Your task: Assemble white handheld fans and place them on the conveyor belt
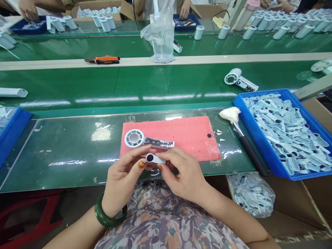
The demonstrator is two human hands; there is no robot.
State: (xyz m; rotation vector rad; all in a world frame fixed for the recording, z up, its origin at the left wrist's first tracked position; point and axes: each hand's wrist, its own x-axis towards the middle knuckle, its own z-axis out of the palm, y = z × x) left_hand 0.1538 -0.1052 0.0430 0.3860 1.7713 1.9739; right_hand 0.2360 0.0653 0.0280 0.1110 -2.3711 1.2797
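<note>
Green bench (pixel 75 148) ahead: my left hand (pixel 123 176) and right hand (pixel 185 173) are holding a pale part (pixel 158 159); edge-only contact seems wisest.

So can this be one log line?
right hand: holds pale piece; left hand: near its dark spot; fan: on pink cloth

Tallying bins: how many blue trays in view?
4: near-right tray, near-left tray cut by the frame, far-left tray, far-centre tray. Others may be hidden.
</note>
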